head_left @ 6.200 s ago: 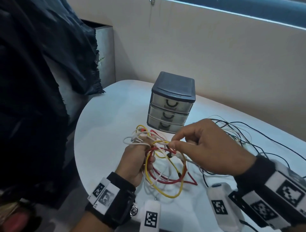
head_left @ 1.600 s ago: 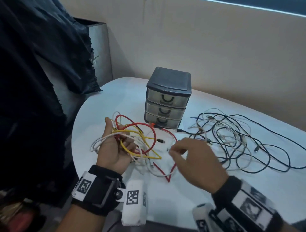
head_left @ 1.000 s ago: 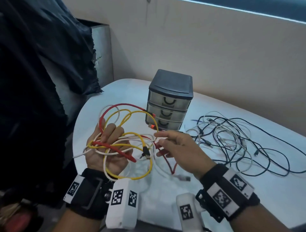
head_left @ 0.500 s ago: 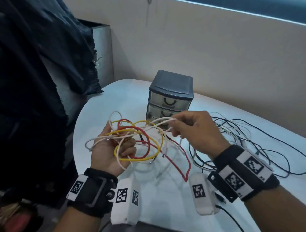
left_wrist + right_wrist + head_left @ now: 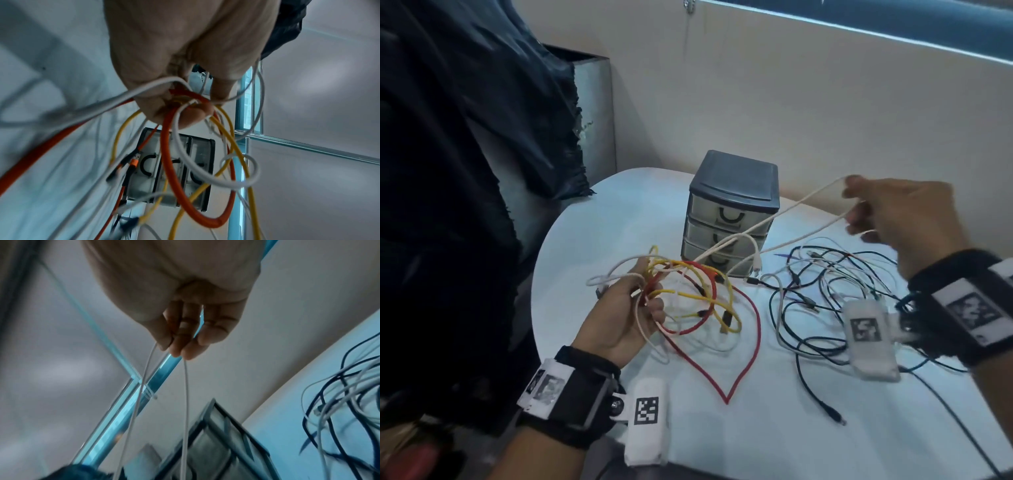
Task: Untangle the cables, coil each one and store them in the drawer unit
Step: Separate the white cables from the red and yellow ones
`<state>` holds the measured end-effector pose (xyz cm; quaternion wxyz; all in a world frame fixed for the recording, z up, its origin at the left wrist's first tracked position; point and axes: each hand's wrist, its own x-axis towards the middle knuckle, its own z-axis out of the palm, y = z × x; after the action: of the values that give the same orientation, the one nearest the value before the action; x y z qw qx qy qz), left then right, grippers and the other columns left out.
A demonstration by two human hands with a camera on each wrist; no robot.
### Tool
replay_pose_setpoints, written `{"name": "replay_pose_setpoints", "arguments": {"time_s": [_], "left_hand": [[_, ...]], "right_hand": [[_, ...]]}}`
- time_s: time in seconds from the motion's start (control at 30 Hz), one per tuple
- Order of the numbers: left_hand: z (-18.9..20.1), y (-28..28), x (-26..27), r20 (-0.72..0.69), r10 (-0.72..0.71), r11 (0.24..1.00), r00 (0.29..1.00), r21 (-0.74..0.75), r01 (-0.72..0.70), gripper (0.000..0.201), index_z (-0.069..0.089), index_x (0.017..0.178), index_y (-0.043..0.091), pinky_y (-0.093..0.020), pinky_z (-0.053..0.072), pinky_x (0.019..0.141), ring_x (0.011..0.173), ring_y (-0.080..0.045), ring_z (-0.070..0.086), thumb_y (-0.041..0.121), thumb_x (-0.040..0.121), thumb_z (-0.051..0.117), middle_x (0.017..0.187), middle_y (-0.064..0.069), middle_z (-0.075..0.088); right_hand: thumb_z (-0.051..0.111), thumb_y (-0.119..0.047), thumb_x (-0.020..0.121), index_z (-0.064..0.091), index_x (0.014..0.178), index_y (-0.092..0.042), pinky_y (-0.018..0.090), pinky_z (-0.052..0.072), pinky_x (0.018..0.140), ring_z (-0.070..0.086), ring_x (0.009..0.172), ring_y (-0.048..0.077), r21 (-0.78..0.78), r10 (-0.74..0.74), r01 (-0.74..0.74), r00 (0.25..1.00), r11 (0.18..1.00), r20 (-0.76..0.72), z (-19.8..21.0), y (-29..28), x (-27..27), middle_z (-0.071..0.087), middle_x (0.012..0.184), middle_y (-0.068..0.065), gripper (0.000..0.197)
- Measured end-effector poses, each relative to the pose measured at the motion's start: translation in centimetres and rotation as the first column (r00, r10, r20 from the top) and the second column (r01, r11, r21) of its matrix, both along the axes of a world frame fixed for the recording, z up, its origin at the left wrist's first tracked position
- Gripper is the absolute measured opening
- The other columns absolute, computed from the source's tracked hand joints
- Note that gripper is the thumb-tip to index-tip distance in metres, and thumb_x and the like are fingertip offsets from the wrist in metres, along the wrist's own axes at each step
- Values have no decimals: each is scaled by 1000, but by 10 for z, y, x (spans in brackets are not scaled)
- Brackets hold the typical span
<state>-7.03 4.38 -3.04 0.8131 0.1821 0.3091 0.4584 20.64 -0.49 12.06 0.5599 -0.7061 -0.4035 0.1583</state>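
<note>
Dark cloth (image 5: pixel 448 171): hangs at the far left, beside the table edge.

Left hand (image 5: pixel 619 318): raised just above the white table (image 5: pixel 756 438), palm up, fingers curled round a bundle of cables. Grip closed on the bundle; the left wrist view shows the thumb and fingers (image 5: pixel 185 116) pressing loops of several colours together.

Cable bundle (image 5: pixel 688 294): red, yellow and white loops, tangled, fanning out to the right of the left hand. The red cable (image 5: pixel 753 346) droops from it in a long loop whose pointed bottom touches the table toward the near edge.

Drawer unit (image 5: pixel 732 209): small, grey, three drawers, all closed, upright on the table behind the bundle, handles facing the person.

White cable (image 5: pixel 774 219): a doubled strand pulled fairly taut, long axis running from the bundle at lower left up to the right hand at upper right, passing in front of the drawer unit. One plug end (image 5: pixel 756 265) hangs down near the lowest drawer.

Right hand (image 5: pixel 900 219): held high and to the right, well apart from the left. Thumb and fingertips (image 5: pixel 185 345) pinch the white cable; two strands leave the pinch.

Loose pile (image 5: pixel 842 291): dark and white cables, tangled, lying on the table below the right hand, right of the drawer unit.
</note>
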Motion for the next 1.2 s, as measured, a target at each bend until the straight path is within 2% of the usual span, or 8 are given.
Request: {"name": "replay_pose_setpoints", "arguments": {"time_s": [0.13, 0.33, 0.57, 0.67, 0.8, 0.87, 0.97, 1.2], "left_hand": [[4, -2, -1, 13, 12, 1000, 1000, 20, -12, 9, 56, 90, 22, -17, 35, 36, 41, -7, 35, 22, 81, 59, 64, 1, 48], [8, -14, 7, -41, 18, 993, 999, 115, -13, 13, 69, 87, 6, -28, 62, 59, 68, -19, 75, 11, 92, 58, 79, -10, 75], [12, -18, 12, -136, 91, 983, 987, 170, -67, 9, 70, 92, 10, -25, 59, 57, 67, -17, 73, 16, 91, 64, 80, -5, 74], [13, -21, 16, -211, 102, 978, 972, 198, -59, 8, 70, 93, 13, -21, 55, 52, 61, -14, 70, 16, 94, 63, 80, -4, 74], [15, -25, 22, -252, 124, 970, 960, 232, -64, 13, 73, 82, 16, -21, 55, 49, 61, -17, 71, 12, 91, 64, 78, -5, 75], [16, -28, 23, -246, 117, 964, 962, 260, -51, 5, 74, 82, 15, -21, 56, 51, 61, -17, 71, 18, 82, 70, 81, -6, 75], [17, -32, 24, -250, 99, 958, 963, 284, -24, 8, 75, 81, 15, -22, 56, 52, 61, -17, 71, 21, 83, 70, 84, -7, 76], [17, -31, 17, -288, 66, 952, 955, 304, 25, 19, 67, 94, 6, -23, 52, 49, 55, -18, 65, 21, 84, 70, 82, -7, 72]], "right_hand": [[68, -33, 88, 69, 77, -21, 10, 39, 38, 55, 36, 6, -30, -105, 103, 990, 994, -96, 15, 2, 40, 58, 56, -1, 17], [60, -32, 95, 63, 82, -20, 20, 45, 46, 54, 34, 3, -221, -162, 140, 983, 965, -87, -2, -10, 65, 56, 68, 2, 18], [73, -21, 88, 69, 95, -14, 29, 47, 58, 63, 55, 19, -656, 243, -60, 951, 753, 192, -43, -35, 28, 72, 73, 10, 11], [70, -35, 88, 68, 107, -30, 29, 44, 72, 63, 75, 5, -523, 291, 9, 822, 852, 489, -45, -35, -1, 68, 84, -9, 19], [72, -26, 88, 78, 89, -28, 14, 44, 68, 63, 74, 5, -106, 341, -348, 736, 932, 584, -34, -36, -67, 69, 80, -17, 7], [71, -31, 88, 79, 89, -28, 20, 47, 67, 60, 72, 7, -167, 435, -433, 652, 886, 621, -38, -31, -92, 68, 79, -16, 9], [65, -49, 88, 78, 92, -33, 30, 48, 73, 60, 84, 11, -392, 470, -262, 556, 882, 686, -52, -21, -113, 65, 87, -15, 22], [67, -42, 86, 71, 83, -24, 33, 52, 75, 63, 78, 17, -297, 342, -177, 608, 938, 717, -59, -9, -113, 70, 81, -8, 19]]}}
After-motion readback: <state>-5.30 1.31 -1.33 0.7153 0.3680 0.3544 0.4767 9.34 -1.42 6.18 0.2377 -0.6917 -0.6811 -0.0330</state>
